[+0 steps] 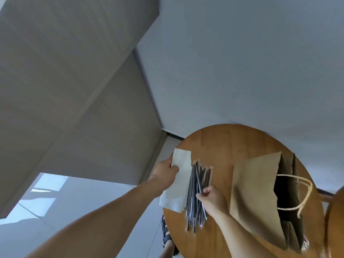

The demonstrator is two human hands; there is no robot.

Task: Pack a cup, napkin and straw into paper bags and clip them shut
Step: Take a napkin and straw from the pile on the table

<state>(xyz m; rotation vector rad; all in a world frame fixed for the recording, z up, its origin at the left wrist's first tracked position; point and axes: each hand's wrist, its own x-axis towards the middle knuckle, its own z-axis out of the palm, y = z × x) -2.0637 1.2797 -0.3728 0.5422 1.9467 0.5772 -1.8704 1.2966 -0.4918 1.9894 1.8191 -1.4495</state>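
**Napkin and straw picked out beside an open bag**

The left hand [165, 174] grips a white napkin [183, 159] at its edge, thumb pressed on top, apparently to lift it from the sheets beneath. Just right of those fingers lies a loose bundle of dark straws [193, 211]. The right hand [212, 197] pinches among them near their middle, seemingly to single one out. Further right of that hand's fingers, a brown paper bag [256, 187] lies on its side, mouth open and rope handles [305, 192] splayed, likely so items can slide in. No cup or clip shows, and whether a cup sits inside the dark bag cannot be told. Everything rests on a round wooden worktop [214, 142] set against a pale wall [242, 53]. Beige panels [74, 71] rise to the left over a glossy light floor [93, 192], and a sandalled foot [166, 237] shows below the worktop's edge.
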